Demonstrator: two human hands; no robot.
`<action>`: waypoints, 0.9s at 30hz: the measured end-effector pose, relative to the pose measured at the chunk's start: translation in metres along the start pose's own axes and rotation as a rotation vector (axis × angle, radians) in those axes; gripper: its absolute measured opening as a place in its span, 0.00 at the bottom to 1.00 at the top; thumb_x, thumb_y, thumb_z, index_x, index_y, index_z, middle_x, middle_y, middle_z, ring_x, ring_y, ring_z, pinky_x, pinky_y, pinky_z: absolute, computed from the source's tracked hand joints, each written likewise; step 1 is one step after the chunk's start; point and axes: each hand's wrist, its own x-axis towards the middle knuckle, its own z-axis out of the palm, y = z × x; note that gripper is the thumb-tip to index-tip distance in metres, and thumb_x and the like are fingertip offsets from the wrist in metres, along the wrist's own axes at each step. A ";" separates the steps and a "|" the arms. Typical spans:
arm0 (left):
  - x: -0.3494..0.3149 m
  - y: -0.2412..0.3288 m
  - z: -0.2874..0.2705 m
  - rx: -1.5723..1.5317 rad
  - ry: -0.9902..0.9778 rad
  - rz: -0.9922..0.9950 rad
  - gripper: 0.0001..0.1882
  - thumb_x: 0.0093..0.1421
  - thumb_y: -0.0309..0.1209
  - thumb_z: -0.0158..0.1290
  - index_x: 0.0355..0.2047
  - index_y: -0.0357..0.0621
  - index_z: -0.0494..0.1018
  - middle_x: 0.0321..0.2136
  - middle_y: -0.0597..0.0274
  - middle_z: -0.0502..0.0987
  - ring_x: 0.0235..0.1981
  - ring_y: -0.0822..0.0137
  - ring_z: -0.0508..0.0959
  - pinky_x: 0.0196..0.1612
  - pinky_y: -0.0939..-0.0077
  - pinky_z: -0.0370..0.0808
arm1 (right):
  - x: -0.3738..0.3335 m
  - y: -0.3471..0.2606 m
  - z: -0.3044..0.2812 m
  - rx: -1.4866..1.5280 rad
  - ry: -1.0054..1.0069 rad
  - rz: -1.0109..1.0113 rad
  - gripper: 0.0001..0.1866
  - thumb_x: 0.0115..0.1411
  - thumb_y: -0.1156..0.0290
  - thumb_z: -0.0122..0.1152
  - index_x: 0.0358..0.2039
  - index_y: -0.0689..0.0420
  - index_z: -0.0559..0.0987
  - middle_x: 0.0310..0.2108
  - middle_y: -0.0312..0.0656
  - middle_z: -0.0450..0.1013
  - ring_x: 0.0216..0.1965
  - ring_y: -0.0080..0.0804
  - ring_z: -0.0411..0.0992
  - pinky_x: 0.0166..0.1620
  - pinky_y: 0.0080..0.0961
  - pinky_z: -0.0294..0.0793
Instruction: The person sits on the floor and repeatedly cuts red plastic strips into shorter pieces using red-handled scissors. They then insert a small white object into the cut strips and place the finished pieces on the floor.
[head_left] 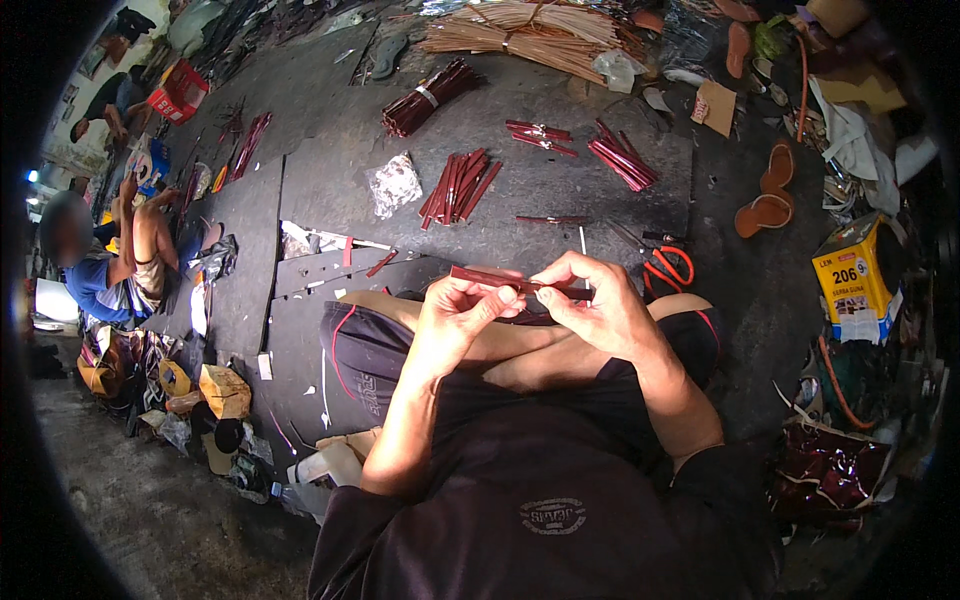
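Above my crossed legs, a dark red glossy strap (478, 276) is held level between my two hands. My left hand (458, 318) is closed, pinching the strap between thumb and fingers. My right hand (598, 308) grips it farther right, thumb and forefinger together near its middle. Whether a small part sits between those fingertips, I cannot make out. Just beyond, a single strap with a shiny piece (552, 219) lies on the dark board. Right of it are orange-handled scissors (668, 268).
A loose pile of red straps (458, 188), a tied bundle (428, 98) and a clear bag of small pale pieces (396, 185) lie ahead. Brown sandals (766, 212) and a yellow box (852, 275) are at right. Another person (110, 260) sits at far left.
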 end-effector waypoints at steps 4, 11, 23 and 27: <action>-0.001 0.002 0.004 -0.015 -0.036 0.063 0.07 0.62 0.27 0.55 0.38 0.36 0.75 0.35 0.55 0.81 0.34 0.68 0.81 0.40 0.73 0.78 | -0.001 -0.002 -0.002 -0.007 -0.026 -0.064 0.08 0.58 0.76 0.61 0.39 0.63 0.77 0.31 0.44 0.78 0.34 0.28 0.77 0.40 0.26 0.75; -0.004 0.000 0.007 -0.031 -0.038 0.126 0.04 0.64 0.23 0.51 0.37 0.34 0.72 0.33 0.57 0.79 0.35 0.72 0.79 0.42 0.76 0.79 | -0.001 -0.010 0.003 -0.096 -0.053 -0.045 0.07 0.58 0.77 0.60 0.38 0.62 0.76 0.32 0.44 0.77 0.37 0.29 0.77 0.43 0.27 0.75; 0.000 -0.006 0.003 -0.034 0.018 0.125 0.06 0.64 0.23 0.52 0.40 0.34 0.73 0.33 0.60 0.79 0.34 0.75 0.78 0.42 0.79 0.77 | 0.004 -0.003 0.000 0.151 -0.109 -0.081 0.12 0.63 0.75 0.57 0.46 0.65 0.76 0.39 0.45 0.78 0.43 0.28 0.77 0.47 0.25 0.76; 0.000 -0.003 0.007 -0.038 0.033 0.115 0.06 0.64 0.26 0.53 0.39 0.36 0.74 0.32 0.60 0.80 0.33 0.73 0.78 0.41 0.76 0.76 | 0.004 0.004 0.000 0.117 -0.085 -0.101 0.11 0.62 0.76 0.58 0.45 0.66 0.76 0.37 0.45 0.79 0.42 0.29 0.78 0.46 0.24 0.78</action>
